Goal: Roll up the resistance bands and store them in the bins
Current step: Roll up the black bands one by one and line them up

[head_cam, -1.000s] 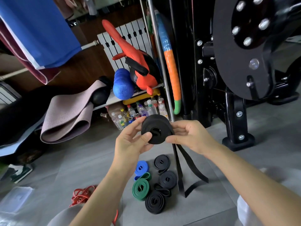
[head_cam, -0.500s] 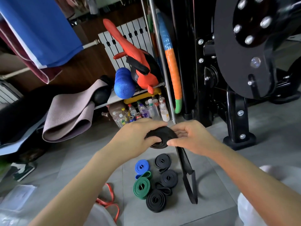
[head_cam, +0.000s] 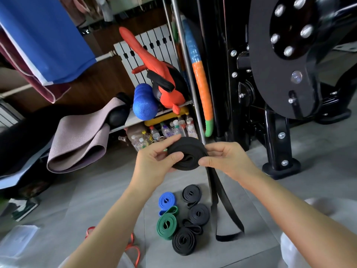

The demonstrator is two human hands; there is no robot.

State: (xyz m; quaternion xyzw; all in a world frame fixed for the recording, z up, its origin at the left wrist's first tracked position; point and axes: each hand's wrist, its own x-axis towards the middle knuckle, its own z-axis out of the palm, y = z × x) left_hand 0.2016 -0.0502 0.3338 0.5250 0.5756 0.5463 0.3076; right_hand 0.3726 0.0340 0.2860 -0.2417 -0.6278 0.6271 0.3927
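Head view: both hands (head_cam: 193,159) pinch the half-rolled black band (head_cam: 186,156); a slipped thumb could let its coil spring loose

Black band (head_cam: 186,153) half-coiled midair, tail dangling; rolled bands (head_cam: 183,242) on floor.

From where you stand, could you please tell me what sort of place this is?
Probably a home gym corner: a black weight machine, a blue foam roller and rolled resistance bands on the floor.
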